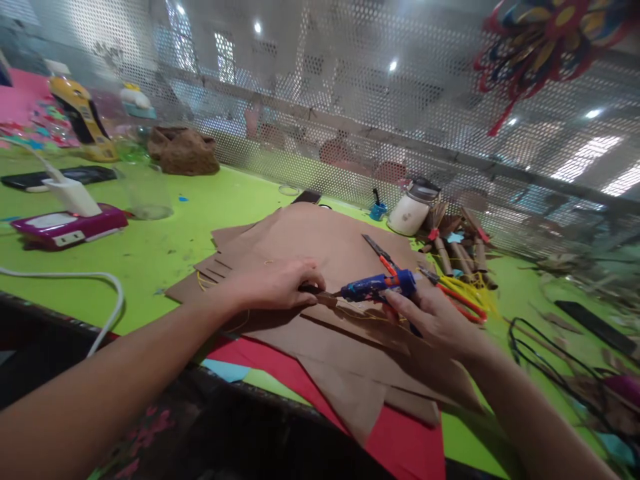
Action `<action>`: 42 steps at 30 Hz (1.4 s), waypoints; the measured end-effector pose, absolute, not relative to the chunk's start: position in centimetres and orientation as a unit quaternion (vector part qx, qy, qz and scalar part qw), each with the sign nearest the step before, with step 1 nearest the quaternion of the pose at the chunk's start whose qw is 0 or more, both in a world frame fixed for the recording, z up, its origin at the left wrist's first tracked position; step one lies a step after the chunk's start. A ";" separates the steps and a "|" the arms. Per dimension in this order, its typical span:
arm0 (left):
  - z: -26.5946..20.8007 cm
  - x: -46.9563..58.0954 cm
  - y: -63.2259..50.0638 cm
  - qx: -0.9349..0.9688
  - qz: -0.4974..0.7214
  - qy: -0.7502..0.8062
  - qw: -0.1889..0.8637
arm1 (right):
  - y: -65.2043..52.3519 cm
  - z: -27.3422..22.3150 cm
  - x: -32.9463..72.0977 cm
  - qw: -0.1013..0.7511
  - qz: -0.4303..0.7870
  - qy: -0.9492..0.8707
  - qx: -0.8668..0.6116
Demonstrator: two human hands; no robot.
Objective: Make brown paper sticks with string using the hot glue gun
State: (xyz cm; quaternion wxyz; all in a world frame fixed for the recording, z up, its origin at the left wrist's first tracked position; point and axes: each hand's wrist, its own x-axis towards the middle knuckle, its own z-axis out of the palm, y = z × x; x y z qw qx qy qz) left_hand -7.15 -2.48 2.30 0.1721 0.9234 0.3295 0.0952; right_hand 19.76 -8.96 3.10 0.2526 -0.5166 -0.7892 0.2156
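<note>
A blue hot glue gun is gripped in my right hand, its nozzle pointing left. My left hand pinches a small strip of brown paper, and the nozzle meets or nearly meets that strip. Beneath both hands lies a stack of brown paper sheets, with red paper under its front edge. Scissors with orange handles rest to the right of my right hand. Behind the glue gun lies a craft knife with an orange part.
At the left are a purple power strip with a white charger, a clear plastic cup and a white cable. A white jar, rolled paper bundles and a black cord lie right. Perforated mesh stands behind.
</note>
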 end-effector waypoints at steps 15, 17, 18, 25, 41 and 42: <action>2.9 -7.6 -2.4 0.910 0.100 0.347 0.204 | -9.0 3.1 19.9 0.263 0.208 -0.792 -0.510; 2.9 -7.6 -2.4 0.910 0.100 0.347 0.203 | -9.1 3.2 19.8 0.267 0.203 -0.796 -0.503; 2.8 -7.6 -2.4 0.911 0.101 0.346 0.202 | -9.2 3.2 19.8 0.270 0.201 -0.798 -0.501; 2.7 -7.5 -2.7 0.915 0.121 0.335 0.192 | -9.4 3.2 19.4 0.290 0.192 -0.792 -0.502; 3.5 -7.6 -2.9 0.923 0.118 0.326 0.167 | -9.3 3.0 20.5 0.279 0.223 -0.776 -0.521; 3.5 -7.6 -3.0 0.921 0.119 0.332 0.166 | -9.3 3.1 20.4 0.279 0.221 -0.777 -0.518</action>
